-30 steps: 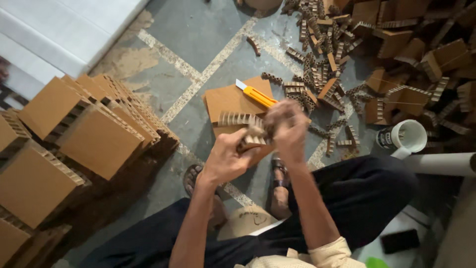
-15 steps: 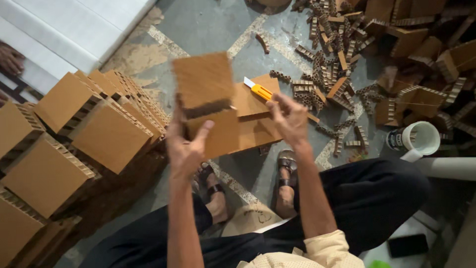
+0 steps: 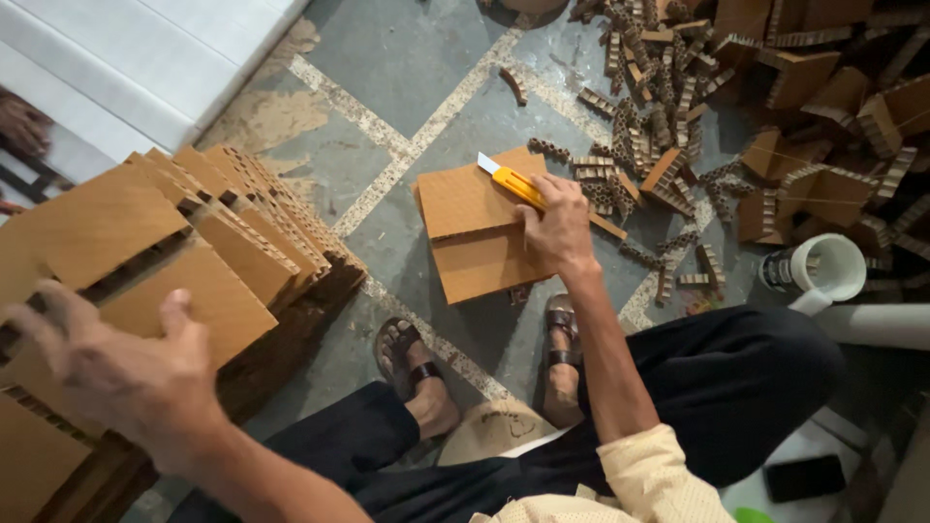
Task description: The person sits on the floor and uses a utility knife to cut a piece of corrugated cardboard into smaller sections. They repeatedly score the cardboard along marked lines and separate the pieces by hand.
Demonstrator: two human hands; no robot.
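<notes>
My left hand (image 3: 116, 373) hovers with spread fingers over a stack of brown honeycomb cardboard blocks (image 3: 208, 261) at the left, holding nothing. My right hand (image 3: 555, 225) rests on flat cardboard pieces (image 3: 475, 237) on the floor in front of my feet, its fingers closing on the handle of a yellow utility knife (image 3: 513, 182) that lies across them. Whether the knife is lifted I cannot tell.
A heap of cardboard offcuts and strips (image 3: 736, 126) fills the upper right. A white cup (image 3: 823, 271) stands at the right beside a white pipe (image 3: 886, 324). A dark phone (image 3: 804, 476) lies at the lower right. White panels (image 3: 126, 68) lie at the upper left.
My left hand carried a cardboard block up and left to the stack and let it go. My right hand moved down onto the yellow knife.
</notes>
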